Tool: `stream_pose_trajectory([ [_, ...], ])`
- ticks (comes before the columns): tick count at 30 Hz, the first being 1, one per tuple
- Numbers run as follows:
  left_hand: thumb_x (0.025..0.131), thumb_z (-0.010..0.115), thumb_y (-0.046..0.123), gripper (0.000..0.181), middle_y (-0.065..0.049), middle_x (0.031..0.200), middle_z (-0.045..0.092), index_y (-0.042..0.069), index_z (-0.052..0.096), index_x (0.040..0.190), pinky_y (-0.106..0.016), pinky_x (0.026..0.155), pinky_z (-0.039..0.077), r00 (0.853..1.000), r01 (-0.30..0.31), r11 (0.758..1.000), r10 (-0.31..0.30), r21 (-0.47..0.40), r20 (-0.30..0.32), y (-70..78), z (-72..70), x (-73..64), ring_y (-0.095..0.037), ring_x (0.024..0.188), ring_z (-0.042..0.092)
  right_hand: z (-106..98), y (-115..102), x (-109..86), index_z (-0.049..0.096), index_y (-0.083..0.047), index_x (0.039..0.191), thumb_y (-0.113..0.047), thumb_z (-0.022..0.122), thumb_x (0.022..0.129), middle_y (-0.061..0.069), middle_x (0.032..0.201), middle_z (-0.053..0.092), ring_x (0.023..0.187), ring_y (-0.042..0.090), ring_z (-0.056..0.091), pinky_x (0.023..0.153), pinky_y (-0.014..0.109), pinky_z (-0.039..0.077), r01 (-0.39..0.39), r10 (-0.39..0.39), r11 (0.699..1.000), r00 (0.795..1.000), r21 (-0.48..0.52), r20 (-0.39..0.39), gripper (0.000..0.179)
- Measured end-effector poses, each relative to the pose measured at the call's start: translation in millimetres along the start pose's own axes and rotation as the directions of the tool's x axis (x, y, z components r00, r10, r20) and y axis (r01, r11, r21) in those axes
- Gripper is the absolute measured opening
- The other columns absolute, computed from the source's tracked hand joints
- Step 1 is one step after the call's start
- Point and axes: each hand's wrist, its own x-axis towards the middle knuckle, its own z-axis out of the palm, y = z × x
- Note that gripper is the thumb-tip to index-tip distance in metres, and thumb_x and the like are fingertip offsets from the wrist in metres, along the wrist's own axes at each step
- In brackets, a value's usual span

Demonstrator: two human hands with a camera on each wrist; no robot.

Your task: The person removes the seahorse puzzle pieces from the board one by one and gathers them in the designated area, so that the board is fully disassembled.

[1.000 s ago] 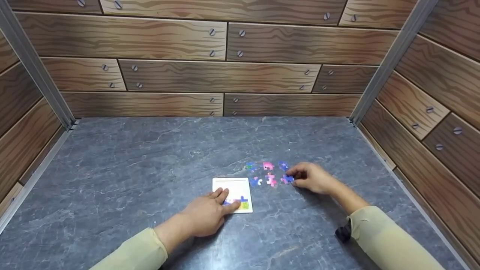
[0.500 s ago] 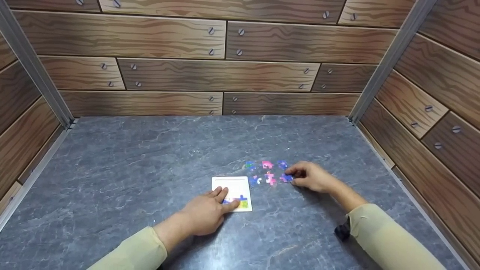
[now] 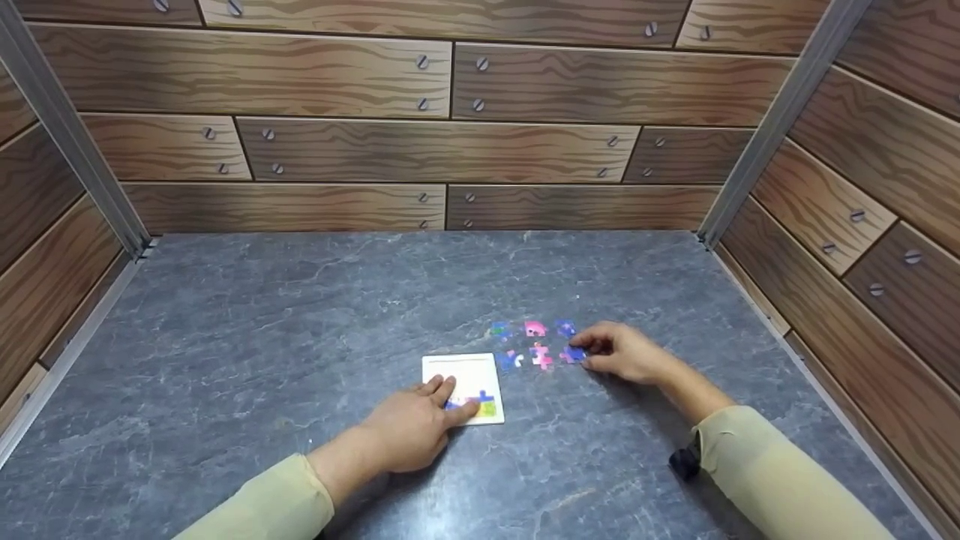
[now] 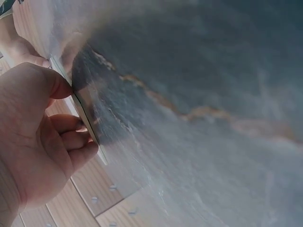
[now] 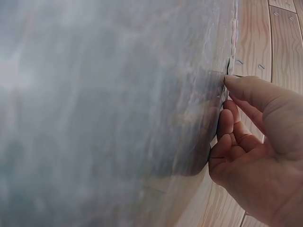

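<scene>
A small white puzzle board [image 3: 480,371] lies flat on the table. My left hand [image 3: 409,429] rests on it with fingers spread and fairly straight, pressing it down. Along the board's lower part are some fitted colourful pieces, partly hidden by that hand; a yellow one [image 3: 489,409] shows at the right corner. To the right, my right hand [image 3: 626,354] holds a dark blue jigsaw piece [image 3: 573,355] between thumb and forefinger, low at the table surface. In the right wrist view the thumb and forefinger [image 5: 227,82] meet at the tabletop, where the piece is hard to make out.
Near the held piece, other loose jigsaw pieces lie in two rows: a green-blue one [image 3: 501,330], a pink one [image 3: 535,328], a blue one [image 3: 565,328], a blue-white one [image 3: 511,361] and a pink-red one [image 3: 541,356]. Wood-patterned walls [image 3: 352,150] enclose the grey marbled table [image 3: 300,300].
Both hands keep almost the same places. The board and loose pieces show no clear movement; the whole view has shifted very slightly.
</scene>
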Motion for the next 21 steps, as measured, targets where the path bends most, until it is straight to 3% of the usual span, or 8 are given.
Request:
stream_pose_trajectory([
  [15, 0.105, 0.058, 0.017, 0.059, -0.028, 0.158, 0.047, 0.028, 0.048, 0.162, -0.048, 0.117, 0.044, 1.0, -0.009, 1.0, 0.009, -0.002, -0.03, -2.0, 0.9, 0.0, -0.042, 0.146, 0.048, -0.6, 0.0, -1.5, 0.074, 0.003, 0.124, -0.004, 0.082, 0.089, 0.016, 0.112, 0.072, 0.099, 0.027, 0.063, 0.083, 0.026, 0.05, 0.001, 0.0, 0.999, 1.0, 0.036, -0.016, 0.037],
  [21, 0.103, 0.058, 0.014, 0.059, -0.028, 0.155, 0.051, 0.023, 0.049, 0.161, -0.05, 0.114, 0.047, 0.995, -0.039, 0.998, 0.035, -0.04, -0.095, -6.4, 1.8, -1.7, -0.043, 0.142, 0.053, -0.1, 0.4, -0.9, 0.074, 0.003, 0.124, -0.003, 0.082, 0.088, 0.016, 0.111, 0.072, 0.097, 0.026, 0.064, 0.082, 0.025, 0.051, 0.007, -0.006, 0.999, 1.0, 0.041, -0.019, 0.037],
])
